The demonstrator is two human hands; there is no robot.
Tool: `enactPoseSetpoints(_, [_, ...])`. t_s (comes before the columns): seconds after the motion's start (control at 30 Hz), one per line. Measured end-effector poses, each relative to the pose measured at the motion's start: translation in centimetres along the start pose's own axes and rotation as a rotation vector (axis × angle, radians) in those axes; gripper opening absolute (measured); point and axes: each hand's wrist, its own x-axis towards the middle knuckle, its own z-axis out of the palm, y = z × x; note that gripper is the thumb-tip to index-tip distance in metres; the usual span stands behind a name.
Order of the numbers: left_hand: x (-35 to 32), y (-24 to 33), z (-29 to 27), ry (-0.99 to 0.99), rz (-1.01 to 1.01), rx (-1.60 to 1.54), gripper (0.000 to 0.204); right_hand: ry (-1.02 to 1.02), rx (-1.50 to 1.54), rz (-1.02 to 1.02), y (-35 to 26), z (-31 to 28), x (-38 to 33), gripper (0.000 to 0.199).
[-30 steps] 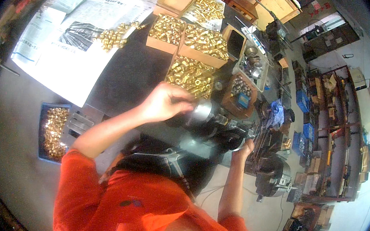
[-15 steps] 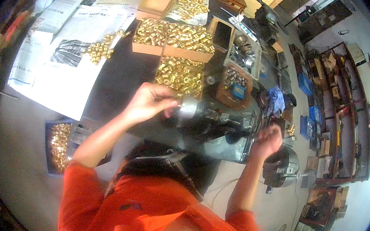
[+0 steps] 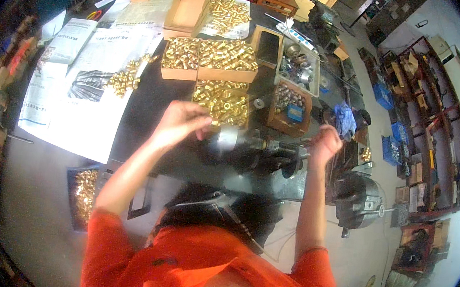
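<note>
left hand [image 3: 183, 122]: fingers pinched together just beside the near pile of brass fittings [image 3: 222, 101]; likely holds one piece, too small to confirm
right hand [image 3: 325, 142]: curled shut on a lever or handle of the small dark machine [image 3: 254, 153], apart from the left
machine: near edge of the bench [image 3: 143, 112], between both hands
stock: cardboard boxes of brass parts [image 3: 211, 58] mid-bench, loose heap [image 3: 128, 75] on newspaper, left side
done/left: blue bin of brass pieces [image 3: 84, 195] on the floor, partly filled; boxes full, so my read is most of the work remains
</note>
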Motion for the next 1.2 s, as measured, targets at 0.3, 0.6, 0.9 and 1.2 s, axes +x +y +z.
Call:
enactPoseSetpoints(0.3, [7.7, -1.7, -1.5, 0.079, 0.076, 0.194, 0.027, 0.053, 0.15, 0.107, -4.6, -4.1, -9.2, 0.022])
enactPoseSetpoints(0.6, [0.8, -6.8, -17.6, 0.667, 0.069, 0.908, 0.022, 0.143, 0.044, 0.241, 4.5, -4.8, -7.1, 0.018])
enactPoseSetpoints(0.9, [4.8, -6.7, -18.0, 0.547, -0.342, 1.567, 0.021, 0.115, 0.059, 0.135, 5.4, -5.7, -7.2, 0.014])
enactPoseSetpoints(1.2, [0.3, -9.0, -18.0, 0.58, -0.123, 1.313, 0.022, 0.202, 0.076, 0.269, 2.8, -4.3, -8.4, 0.015])
